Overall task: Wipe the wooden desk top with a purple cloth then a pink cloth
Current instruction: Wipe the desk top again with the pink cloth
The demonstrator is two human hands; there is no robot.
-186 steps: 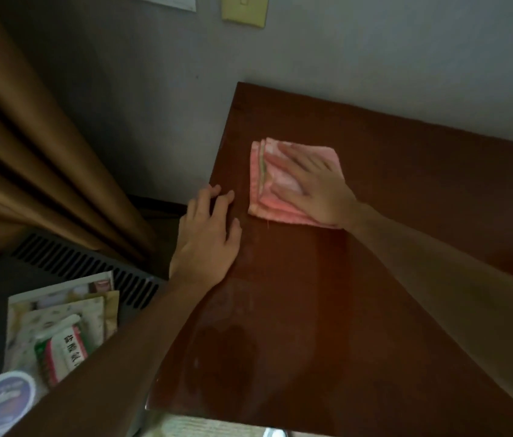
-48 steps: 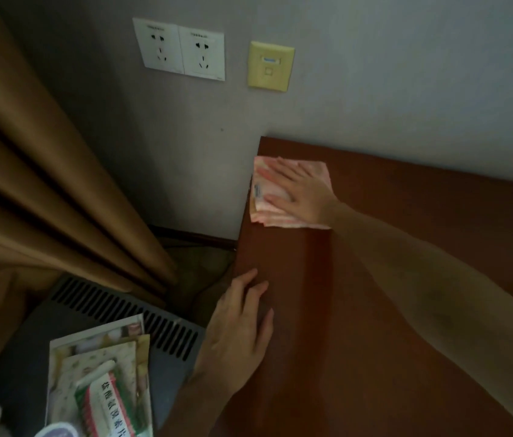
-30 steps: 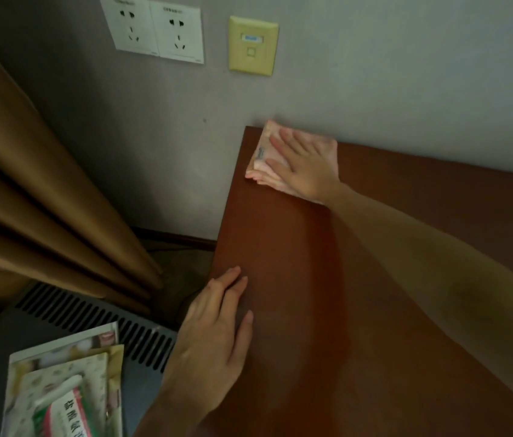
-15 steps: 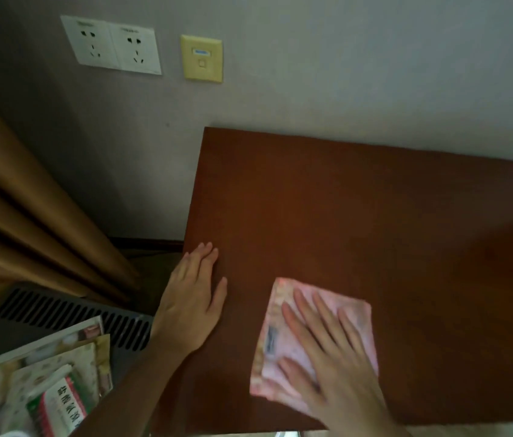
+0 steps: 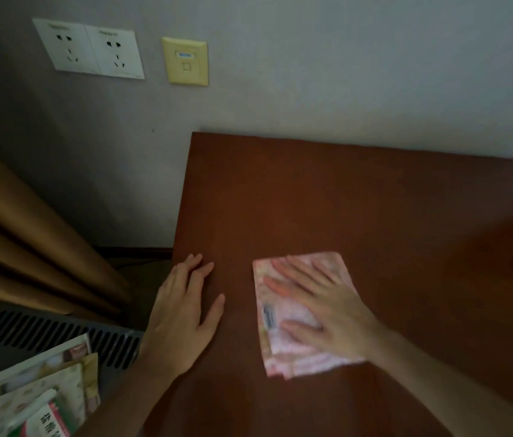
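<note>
The pink cloth, folded into a pad, lies flat on the wooden desk top in the lower middle of the frame. The right hand presses on it with fingers spread, palm down, gripping nothing. The left hand rests open and flat on the desk's left edge, apart from the cloth, seemingly as a brace. To wipe well, I would keep the palm's pressure even so the folds stay together, and overlap long strokes toward the wall. The curtain hangs at left, clear of the work.
</note>
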